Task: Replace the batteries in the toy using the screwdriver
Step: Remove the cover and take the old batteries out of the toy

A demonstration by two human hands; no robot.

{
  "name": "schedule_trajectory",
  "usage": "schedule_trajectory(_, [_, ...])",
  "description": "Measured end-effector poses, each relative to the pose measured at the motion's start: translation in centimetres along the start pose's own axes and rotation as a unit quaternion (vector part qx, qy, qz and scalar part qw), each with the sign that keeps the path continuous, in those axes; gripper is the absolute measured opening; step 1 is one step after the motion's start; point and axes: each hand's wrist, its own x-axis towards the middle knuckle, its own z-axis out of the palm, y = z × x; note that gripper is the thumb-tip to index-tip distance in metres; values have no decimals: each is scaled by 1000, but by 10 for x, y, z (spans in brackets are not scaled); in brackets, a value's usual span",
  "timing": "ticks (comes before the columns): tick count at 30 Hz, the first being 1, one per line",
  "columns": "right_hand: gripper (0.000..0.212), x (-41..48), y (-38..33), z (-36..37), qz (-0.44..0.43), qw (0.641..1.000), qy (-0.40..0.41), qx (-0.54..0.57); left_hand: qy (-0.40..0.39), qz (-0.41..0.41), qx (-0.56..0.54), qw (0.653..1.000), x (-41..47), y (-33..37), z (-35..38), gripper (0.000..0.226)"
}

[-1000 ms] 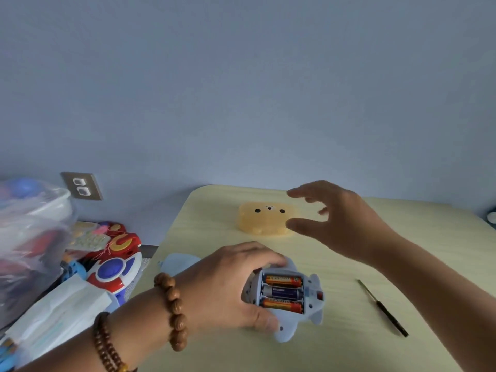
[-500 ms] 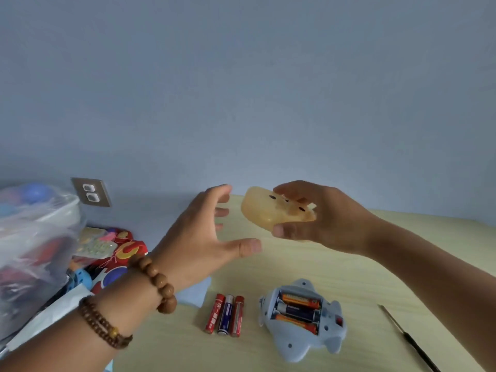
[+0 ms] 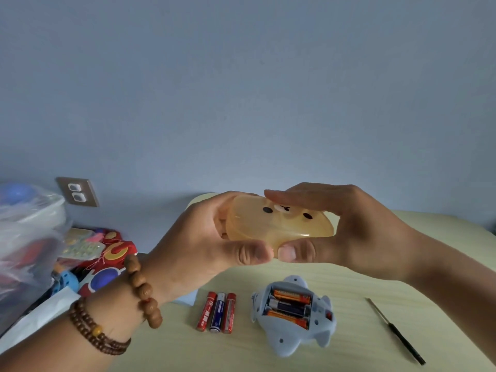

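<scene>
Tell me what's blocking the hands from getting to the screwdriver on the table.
Nothing on the table lies in the way; the screwdriver sits alone right of the toy. But the left hand and right hand both grip the yellow case.

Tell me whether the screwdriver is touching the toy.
Apart. The head view shows bare table between the screwdriver and the toy.

Soft even daylight, faint shadows on table (image 3: 402, 237), wide-angle edge warp, left clutter blurred
</scene>
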Motion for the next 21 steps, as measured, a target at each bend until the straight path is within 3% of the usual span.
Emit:
schedule_trajectory(11, [55,4,-4,2,71,995,10,70,8,0,-52,999,4,0,0,88])
schedule_trajectory(18, [54,7,4,8,98,989,1,113,-2,-13,-58,998,4,-4,2,80])
schedule_trajectory(21, [43,9,8,7,106,982,12,156,-3,-11,-53,998,6,-7,3,76])
